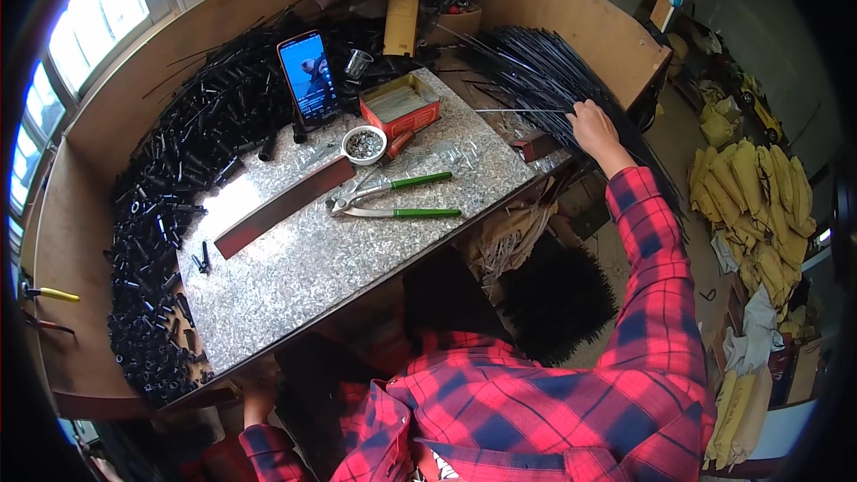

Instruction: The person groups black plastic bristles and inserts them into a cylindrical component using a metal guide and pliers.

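Observation:
My right hand (594, 132) is closed in a pinch at the right end of the table. From its fingers a thin grey rod (522, 111) runs left over the granite-patterned board (295, 299). Beside and behind that hand lies a large heap of long thin black rods (544, 62). Low at the board's near left edge is my left hand (259, 386), mostly in shadow, its fingers hidden. Green-handled cutters (393, 198) lie with their jaws pointing left. Near them are a long dark red bar (284, 207) and a white cup of small metal bits (364, 145).
Black tubular parts (178, 161) are heaped along the left and back. A lit phone (308, 76) leans upright there, near a red box of thin pieces (402, 107) and a yellow box (402, 20). A wooden rim (80, 187) curves around. Yellow sacks (754, 201) lie at right.

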